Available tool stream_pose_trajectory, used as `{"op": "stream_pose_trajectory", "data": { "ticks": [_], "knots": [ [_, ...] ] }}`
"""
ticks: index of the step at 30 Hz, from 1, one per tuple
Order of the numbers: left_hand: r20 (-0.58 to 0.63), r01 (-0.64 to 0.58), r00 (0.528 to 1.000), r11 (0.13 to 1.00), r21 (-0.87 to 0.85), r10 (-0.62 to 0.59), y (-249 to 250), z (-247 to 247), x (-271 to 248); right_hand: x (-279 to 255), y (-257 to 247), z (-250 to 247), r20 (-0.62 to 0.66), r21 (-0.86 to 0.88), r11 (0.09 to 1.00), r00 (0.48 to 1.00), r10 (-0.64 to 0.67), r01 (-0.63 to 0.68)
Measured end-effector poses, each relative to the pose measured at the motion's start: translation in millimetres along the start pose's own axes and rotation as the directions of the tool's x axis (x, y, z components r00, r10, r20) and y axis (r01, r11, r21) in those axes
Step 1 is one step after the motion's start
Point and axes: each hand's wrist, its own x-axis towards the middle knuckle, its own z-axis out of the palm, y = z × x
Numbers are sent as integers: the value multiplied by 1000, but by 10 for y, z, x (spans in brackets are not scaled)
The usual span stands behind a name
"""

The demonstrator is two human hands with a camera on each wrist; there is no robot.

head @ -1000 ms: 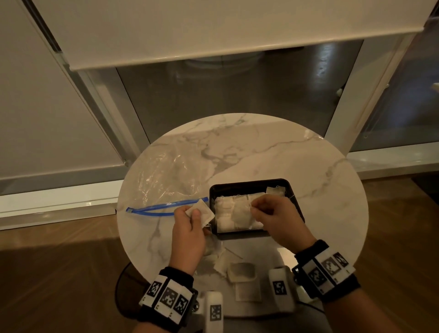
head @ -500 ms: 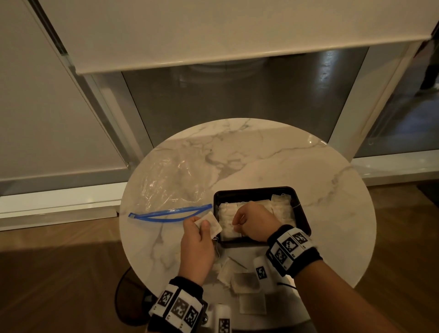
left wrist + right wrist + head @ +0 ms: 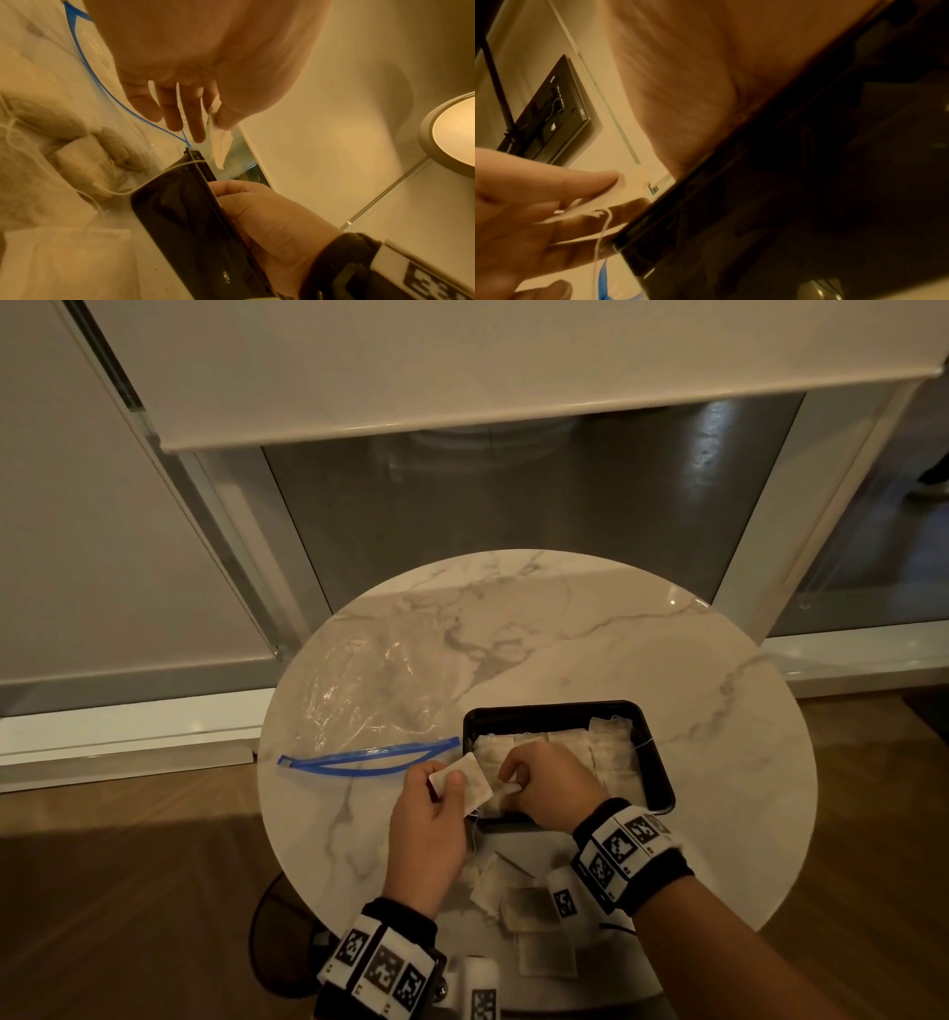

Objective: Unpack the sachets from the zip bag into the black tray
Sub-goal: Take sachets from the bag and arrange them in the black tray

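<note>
The black tray (image 3: pixel 655 765) sits right of centre on the round marble table and holds several pale sachets (image 3: pixel 608 747). Beside the tray's left edge, my left hand (image 3: pixel 445 780) pinches a white square sachet (image 3: pixel 470 785); a thin string hangs from it. My right hand (image 3: pixel 511 782) is curled over the tray's left end and pinches a small white tag (image 3: pixel 512 789) next to that sachet. The clear zip bag (image 3: pixel 375 690) lies flat to the left, its blue zip (image 3: pixel 369 756) open. In the left wrist view my left hand's fingers (image 3: pixel 197 130) hold the sachet (image 3: pixel 217 134) above the tray's corner (image 3: pixel 180 203).
Several loose sachets (image 3: pixel 518 904) lie on the table near its front edge, between my wrists. The table's rim (image 3: pixel 277 819) drops to a wooden floor all round. A window frame and a blind stand behind the table.
My right hand has moved left across the tray, from its middle to its left end beside the left hand. The left hand still holds its white sachet in about the same place.
</note>
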Motion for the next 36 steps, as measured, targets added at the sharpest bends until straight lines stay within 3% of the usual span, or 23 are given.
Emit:
{"op": "stream_pose_trajectory", "data": {
  "ticks": [2,4,7,9,12,16,22,29,36],
  "knots": [
    [-25,-31,999,999,-24,30,45,-26,-16,-68,-16,-78,-103,70,997,995,-9,16],
    [-32,-59,998,998,-30,58,74,-56,-22,-195,-35,-170,-181,244,965,982,-48,93],
    [18,-120,992,991,-62,121,129,-77,-47,-492,-42,-274,-197,487,855,976,-92,179],
    [75,-145,986,986,-86,151,186,-55,-84,-660,18,-265,-183,550,822,981,-57,150],
    [141,-141,977,983,-117,157,242,28,-130,-781,125,-187,-175,599,790,984,-31,132],
    [197,-69,975,980,-186,106,264,131,-141,-843,177,-135,-203,712,683,979,-26,166],
    [165,-65,981,974,-216,102,303,89,-162,-866,164,-138,-212,753,637,977,2,163],
    [115,-2,992,935,-354,46,361,69,-171,-921,125,-267,-82,799,592,995,-65,104],
    [174,98,985,892,-441,-23,375,169,-210,-933,69,-317,-161,846,520,986,45,114]
  ]
}}
